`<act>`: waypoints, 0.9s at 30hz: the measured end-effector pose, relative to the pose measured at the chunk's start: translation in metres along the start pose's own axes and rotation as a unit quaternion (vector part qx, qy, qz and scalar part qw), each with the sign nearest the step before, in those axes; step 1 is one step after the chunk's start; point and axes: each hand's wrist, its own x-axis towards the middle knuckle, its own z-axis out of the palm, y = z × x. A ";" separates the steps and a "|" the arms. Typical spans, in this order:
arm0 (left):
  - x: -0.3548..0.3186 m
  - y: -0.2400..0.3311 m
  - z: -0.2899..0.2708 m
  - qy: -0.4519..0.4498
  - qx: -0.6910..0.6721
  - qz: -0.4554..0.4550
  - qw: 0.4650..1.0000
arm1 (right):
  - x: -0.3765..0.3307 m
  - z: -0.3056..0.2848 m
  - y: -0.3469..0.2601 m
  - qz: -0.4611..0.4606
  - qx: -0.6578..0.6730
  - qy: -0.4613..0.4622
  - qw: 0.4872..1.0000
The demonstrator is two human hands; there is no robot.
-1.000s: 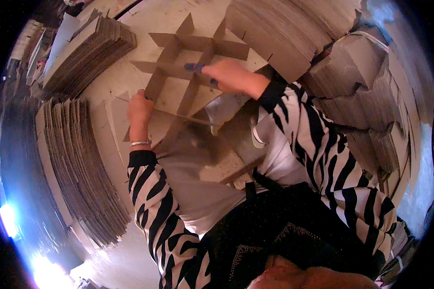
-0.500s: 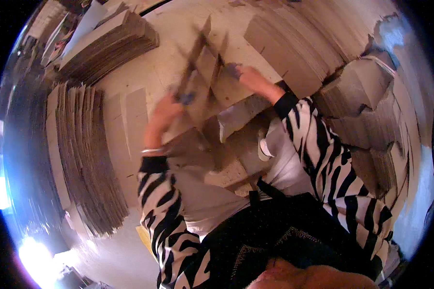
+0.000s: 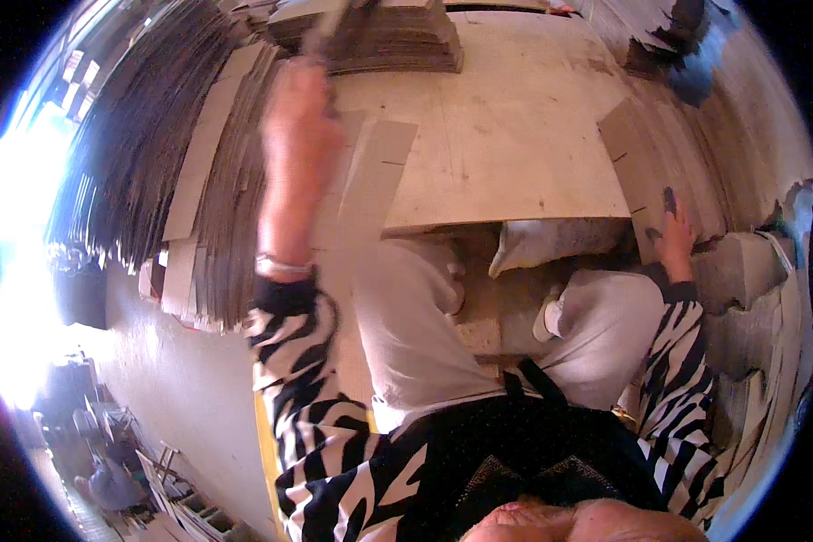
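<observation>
My left hand (image 3: pixel 298 126) is raised at the upper left and blurred by motion. It seems closed on a folded cardboard divider (image 3: pixel 327 25) that reaches toward the flat cardboard stack (image 3: pixel 379 41) at the top. My right hand (image 3: pixel 673 237) lies far right on a pile of slotted cardboard strips (image 3: pixel 637 167), fingertips on the top strip and not gripping it. One fingertip wears a dark blue cover. Between the hands lies a pale wooden board (image 3: pixel 515 126). A loose cardboard strip (image 3: pixel 375 176) rests at its left edge.
Tall rows of upright cardboard sheets (image 3: pixel 144 154) fill the left side. More cardboard piles (image 3: pixel 750 271) line the right. A light-coloured sack (image 3: pixel 551 242) sits under the board's front edge, by my knees. Bright light glares at the far left.
The open cardboard divider on the board was folded flat and swung off to the upper left in my left hand. My right hand let go and moved right to the strip pile.
</observation>
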 end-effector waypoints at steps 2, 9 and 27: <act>0.006 -0.035 -0.069 0.038 0.228 0.056 0.971 | 0.010 0.036 -0.006 -0.060 0.063 0.006 0.996; -0.088 -0.213 -0.091 -0.216 0.389 -0.147 0.884 | 0.055 0.109 0.033 0.014 0.241 0.083 0.967; -0.208 -0.053 0.190 -0.215 0.198 -0.044 0.955 | 0.053 -0.005 -0.016 0.037 0.470 0.134 0.872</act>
